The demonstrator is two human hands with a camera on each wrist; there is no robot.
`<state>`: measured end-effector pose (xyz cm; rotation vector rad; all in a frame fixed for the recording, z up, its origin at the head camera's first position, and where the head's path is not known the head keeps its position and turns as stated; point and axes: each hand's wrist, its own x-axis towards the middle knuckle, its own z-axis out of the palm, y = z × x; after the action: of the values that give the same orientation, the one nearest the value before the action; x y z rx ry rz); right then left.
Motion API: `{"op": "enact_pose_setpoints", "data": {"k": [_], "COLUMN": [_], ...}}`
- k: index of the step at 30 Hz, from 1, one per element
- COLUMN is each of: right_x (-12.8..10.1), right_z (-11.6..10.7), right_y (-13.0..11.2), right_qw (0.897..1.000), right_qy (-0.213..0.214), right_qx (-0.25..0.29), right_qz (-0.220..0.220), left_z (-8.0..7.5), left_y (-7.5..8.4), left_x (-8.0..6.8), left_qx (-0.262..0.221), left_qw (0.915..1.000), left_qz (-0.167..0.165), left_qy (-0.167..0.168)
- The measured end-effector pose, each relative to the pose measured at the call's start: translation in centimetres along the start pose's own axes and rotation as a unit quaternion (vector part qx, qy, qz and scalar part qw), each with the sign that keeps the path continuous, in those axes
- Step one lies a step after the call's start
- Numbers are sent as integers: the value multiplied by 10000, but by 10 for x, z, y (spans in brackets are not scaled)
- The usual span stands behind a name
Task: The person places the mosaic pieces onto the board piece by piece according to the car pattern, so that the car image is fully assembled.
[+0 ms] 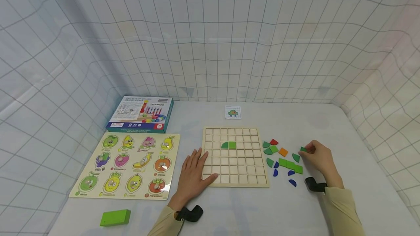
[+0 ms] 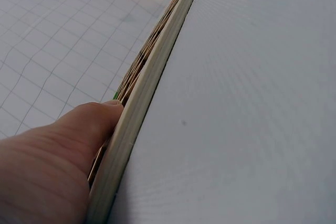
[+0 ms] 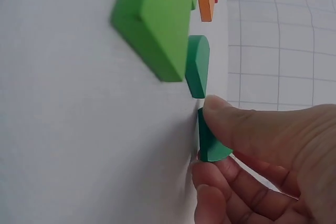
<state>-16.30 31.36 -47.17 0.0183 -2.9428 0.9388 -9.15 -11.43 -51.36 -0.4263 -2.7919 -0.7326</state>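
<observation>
My left hand (image 1: 193, 176) lies with fingers spread over the left edge of a wooden grid board (image 1: 236, 185); in the left wrist view its thumb (image 2: 94, 124) presses the board's edge. Two pieces sit side by side in the board's upper part: a dark green quarter-circle block (image 1: 225, 145) and a light green square block (image 1: 232, 145). To the right of the loose pieces, my right hand (image 1: 319, 157) pinches a dark green quarter-circle block (image 3: 212, 142) between thumb and fingers, close to the table. Another dark green quarter-circle block (image 3: 198, 66) lies just beyond it.
Right of the board lie several loose blocks: light green squares (image 1: 290, 165), blue pieces (image 1: 292, 183), an orange square (image 1: 283, 152) and a red piece (image 1: 273, 142). A picture card (image 1: 233, 112) lies behind the board. Leftward are a fruit puzzle (image 1: 126, 166), a box (image 1: 141, 114) and a green block (image 1: 115, 217).
</observation>
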Motion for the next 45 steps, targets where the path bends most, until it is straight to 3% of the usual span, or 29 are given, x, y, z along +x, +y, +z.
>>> {"op": "enact_pose_setpoints", "data": {"k": [10,18,28,33,45], "right_x": [-5,-2,4,9,23], "right_z": [4,17,43,55,78], "right_y": [-7,-31,-68,-82,-116], "right_qw": [9995,9961,9880,9830,9719], "right_qy": [277,558,266,81,-586], "right_qx": [56,94,483,666,1174], "right_qz": [-117,-681,-1444,-1711,-1954], "left_z": [1,0,0,0,2], "left_y": [-1,-1,-1,-1,-2], "left_x": [0,1,3,3,3], "left_qx": [1,21,36,41,96], "left_qw": [10000,10000,9996,9999,9995], "left_qz": [11,-49,-161,-98,-186], "left_qy": [33,-57,-221,-133,-232]}}
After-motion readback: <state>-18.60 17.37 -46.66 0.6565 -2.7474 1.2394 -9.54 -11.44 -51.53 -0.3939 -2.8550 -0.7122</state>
